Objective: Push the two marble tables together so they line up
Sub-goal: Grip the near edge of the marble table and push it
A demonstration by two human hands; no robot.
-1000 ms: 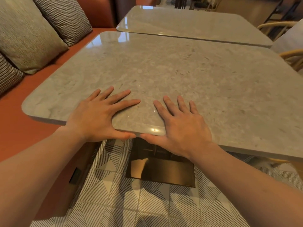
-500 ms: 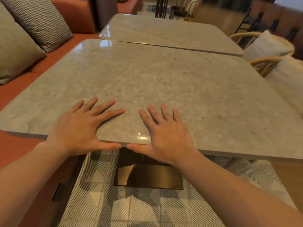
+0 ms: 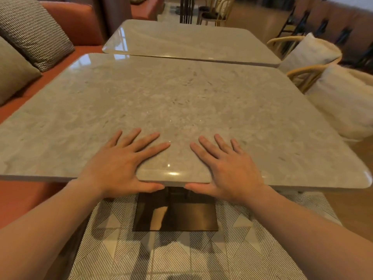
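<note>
Still spread flat, thumbs along its edge, left hand (image 3: 121,168) and right hand (image 3: 229,170) press the near tabletop (image 3: 181,93); beyond them, the far tabletop (image 3: 191,39) seam stays thin, seemingly nearly joined.

Checked cushion (image 3: 34,31) on orange bench (image 3: 78,21); cushioned chairs (image 3: 310,51) right; patterned tiles (image 3: 181,257) below.

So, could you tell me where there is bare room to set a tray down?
The near table is bare from the left hand and right hand, which take the middle of its near edge, up to its far edge; the far table is bare too. Cushioned chairs crowd the right side.
</note>
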